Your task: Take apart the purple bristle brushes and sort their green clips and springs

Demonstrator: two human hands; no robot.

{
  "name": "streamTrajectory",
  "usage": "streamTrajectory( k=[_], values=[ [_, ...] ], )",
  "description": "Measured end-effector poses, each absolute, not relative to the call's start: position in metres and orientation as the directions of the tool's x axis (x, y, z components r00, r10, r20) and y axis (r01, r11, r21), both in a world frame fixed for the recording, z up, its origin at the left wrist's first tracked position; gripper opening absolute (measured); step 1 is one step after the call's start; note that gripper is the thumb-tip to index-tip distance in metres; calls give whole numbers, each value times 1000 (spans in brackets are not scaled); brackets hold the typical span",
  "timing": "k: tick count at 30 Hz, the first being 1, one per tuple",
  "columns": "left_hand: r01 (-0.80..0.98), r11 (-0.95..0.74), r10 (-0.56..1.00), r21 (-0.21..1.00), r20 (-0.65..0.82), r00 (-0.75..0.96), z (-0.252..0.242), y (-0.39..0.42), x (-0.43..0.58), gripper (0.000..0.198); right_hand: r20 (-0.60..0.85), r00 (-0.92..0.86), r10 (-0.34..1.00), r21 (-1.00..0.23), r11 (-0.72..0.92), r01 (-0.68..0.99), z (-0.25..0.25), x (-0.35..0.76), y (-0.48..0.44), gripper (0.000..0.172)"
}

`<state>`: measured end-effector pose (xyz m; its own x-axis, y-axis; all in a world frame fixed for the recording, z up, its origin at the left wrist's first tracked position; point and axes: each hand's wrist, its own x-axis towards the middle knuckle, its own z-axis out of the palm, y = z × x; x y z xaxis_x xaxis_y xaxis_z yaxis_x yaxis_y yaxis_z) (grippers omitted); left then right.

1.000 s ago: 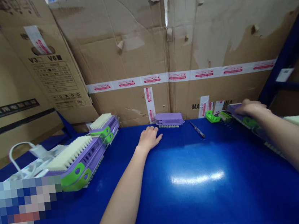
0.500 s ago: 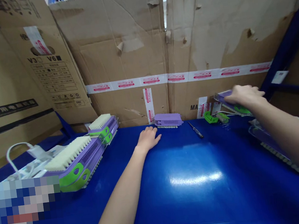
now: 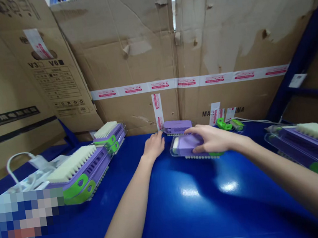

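Note:
Near the middle of the table, my right hand (image 3: 208, 139) is closed round a purple brush (image 3: 187, 144) with pale bristles underneath, a clear cover at its left end and a green part at its right. Palm down, my left hand (image 3: 154, 146) lies on the table with its fingers stretched out and nothing in it. Just behind both hands, a second purple brush (image 3: 178, 126) sits bristles down against the cardboard, partly hidden by my right fingers.
Stacked purple and green brushes (image 3: 80, 171) lie at the left, with a smaller-looking stack (image 3: 110, 136) behind them. More brushes (image 3: 314, 146) are at the right. A green clip-like part (image 3: 224, 124) and a white cable (image 3: 259, 121) lie at the back. Cardboard (image 3: 128, 61) walls the table (image 3: 171, 218).
My right hand has carried the brush from the back right to the table's middle. My left hand has shifted slightly left, its fingers closer together. The screwdriver-like tool is now hidden.

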<state>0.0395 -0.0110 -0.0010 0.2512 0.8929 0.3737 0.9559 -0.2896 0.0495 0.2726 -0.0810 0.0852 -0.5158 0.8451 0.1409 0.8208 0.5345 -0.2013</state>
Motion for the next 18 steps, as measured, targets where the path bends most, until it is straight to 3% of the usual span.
streamTrajectory(
  k=[5, 9, 14, 18],
  values=[
    [976, -201, 896, 87, 420, 147, -1, -8, 33, 32, 168, -520, 837, -238, 546, 803, 60, 252, -74, 65],
    [983, -137, 909, 125, 410, 74, 0, -6, 25, 35, 259, -493, 831, -364, 557, 747, 52, 248, -54, 58],
    [980, -75, 926, 185, 376, 0, 0, -2, 16, 37, 458, -252, 852, -419, 457, 784, 52, 262, -16, 42],
    [981, -73, 929, 179, 370, 2, -1, -1, 15, 37, 361, -199, 911, -448, 356, 820, 49, 275, 16, 47]
  ],
)
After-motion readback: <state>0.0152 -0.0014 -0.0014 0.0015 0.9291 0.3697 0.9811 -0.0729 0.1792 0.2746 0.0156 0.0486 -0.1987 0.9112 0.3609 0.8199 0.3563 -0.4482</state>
